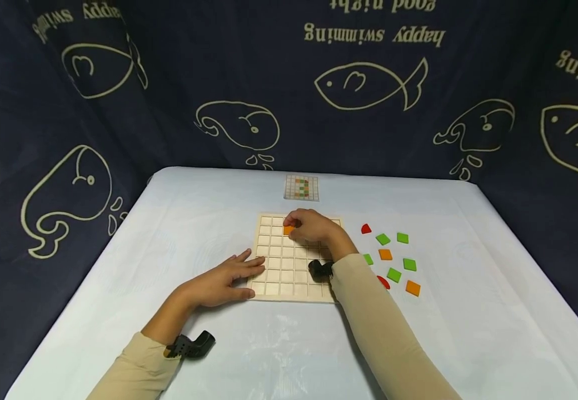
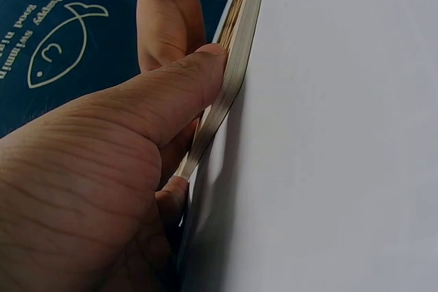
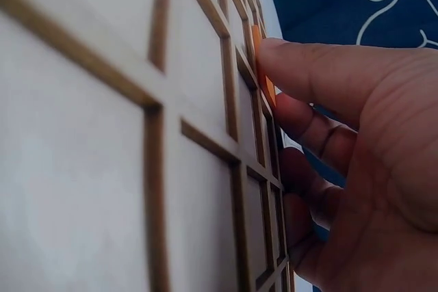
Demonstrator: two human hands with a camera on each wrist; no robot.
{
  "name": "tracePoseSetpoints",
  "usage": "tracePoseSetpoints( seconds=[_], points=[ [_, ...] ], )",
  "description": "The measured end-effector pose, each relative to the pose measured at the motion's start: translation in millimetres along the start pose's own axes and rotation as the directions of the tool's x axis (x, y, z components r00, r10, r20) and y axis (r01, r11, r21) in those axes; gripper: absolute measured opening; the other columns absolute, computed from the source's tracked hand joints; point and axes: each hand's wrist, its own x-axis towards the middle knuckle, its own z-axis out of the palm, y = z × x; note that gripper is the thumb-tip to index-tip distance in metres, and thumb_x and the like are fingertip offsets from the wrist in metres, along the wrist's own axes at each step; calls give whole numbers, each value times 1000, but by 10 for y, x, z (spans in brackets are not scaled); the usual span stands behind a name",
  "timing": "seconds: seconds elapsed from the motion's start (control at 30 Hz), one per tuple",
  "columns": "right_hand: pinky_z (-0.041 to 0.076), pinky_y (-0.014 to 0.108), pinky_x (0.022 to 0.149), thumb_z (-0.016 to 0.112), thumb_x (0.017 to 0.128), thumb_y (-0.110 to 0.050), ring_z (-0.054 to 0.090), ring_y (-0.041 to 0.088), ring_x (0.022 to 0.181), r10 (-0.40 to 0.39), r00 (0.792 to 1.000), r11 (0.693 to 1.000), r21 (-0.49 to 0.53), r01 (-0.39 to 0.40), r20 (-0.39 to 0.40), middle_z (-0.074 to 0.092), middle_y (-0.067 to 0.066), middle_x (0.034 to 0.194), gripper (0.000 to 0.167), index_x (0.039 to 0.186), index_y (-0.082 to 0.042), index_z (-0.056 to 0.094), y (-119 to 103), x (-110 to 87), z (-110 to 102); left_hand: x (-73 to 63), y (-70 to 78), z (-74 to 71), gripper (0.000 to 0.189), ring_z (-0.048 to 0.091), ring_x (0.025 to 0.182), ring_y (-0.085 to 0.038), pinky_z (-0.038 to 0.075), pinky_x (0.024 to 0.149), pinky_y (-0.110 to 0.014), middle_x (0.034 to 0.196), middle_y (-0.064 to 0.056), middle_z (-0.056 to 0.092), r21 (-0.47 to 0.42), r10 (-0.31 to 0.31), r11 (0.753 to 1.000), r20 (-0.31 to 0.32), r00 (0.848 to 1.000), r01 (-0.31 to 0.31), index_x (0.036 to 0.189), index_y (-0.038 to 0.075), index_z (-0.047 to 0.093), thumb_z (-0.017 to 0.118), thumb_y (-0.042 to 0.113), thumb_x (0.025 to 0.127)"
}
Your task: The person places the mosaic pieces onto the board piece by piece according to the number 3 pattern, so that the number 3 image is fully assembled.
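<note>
A pale wooden grid board (image 1: 273, 275) lies on the table, divided into square cells by raised strips. My right hand (image 1: 314, 226) reaches over its far part and pinches an orange square tile (image 1: 288, 229) between thumb and fingers. In the right wrist view the orange tile (image 3: 263, 66) is tilted against the grid strips, with the thumb on it. My left hand (image 1: 226, 279) rests at the board's near left, its fingers spread over the edge. The left wrist view shows the left thumb (image 2: 181, 80) against the board's side edge (image 2: 233, 76).
Right of the board lie several loose tiles: green squares such as one green tile (image 1: 409, 264), orange squares such as one orange tile (image 1: 413, 288), and red rounded pieces such as one red piece (image 1: 366, 229). A pattern card (image 1: 301, 188) lies beyond the board. A dark curtain (image 1: 289, 72) hangs behind.
</note>
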Motion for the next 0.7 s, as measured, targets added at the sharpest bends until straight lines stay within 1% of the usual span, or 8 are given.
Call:
tracePoseSetpoints(
  seconds=[0.07,0.2,0.27,0.4,0.6,0.7],
  points=[
    [46,37,94,68,93,-9,54,22,106,5,1000,1000,-5,-5,-2,60,4,119,26,119,-11,65,-2,-4,3,-1,-6,7,61,9,150,-35,9,118,-60,159,-3,33,6,11,1000,1,1000,-11,148,6,47,68,30,95],
    [45,38,94,67,93,-8,52,22,105,-11,1000,1000,2,11,-10,59,4,117,25,118,-10,65,-22,4,7,-17,-17,0,61,11,149,-38,10,116,-62,158,-5,34,29,21,999,-10,1000,-21,147,5,47,67,32,96],
    [45,38,94,68,92,-8,52,22,105,-14,1000,1000,11,14,-12,59,4,117,26,118,-11,65,-6,-13,-7,-1,-12,8,61,11,150,-37,10,117,-62,158,-5,34,26,17,1000,-12,1000,-17,147,5,48,67,32,96],
    [45,36,95,68,93,-9,53,21,106,-13,1000,999,36,14,-13,60,3,118,25,118,-12,65,-2,1,0,-25,-1,-4,61,10,150,-37,9,116,-62,158,-5,34,24,10,1000,-13,1000,-9,147,5,48,67,31,96],
    [46,38,98,66,94,-8,55,21,113,-29,1000,998,62,29,-3,60,5,123,28,122,-10,63,20,-33,-27,-22,24,-9,60,11,149,-39,9,116,-63,158,-6,34,21,19,1000,-16,1000,-19,147,4,48,68,29,95],
    [46,38,100,66,95,-9,55,21,117,-28,1000,996,84,29,-6,60,6,125,30,125,-10,62,42,-65,-45,-17,36,-8,60,10,150,-37,9,117,-61,158,-4,34,21,3,1000,-10,1000,-3,147,6,48,68,29,95]
  ],
)
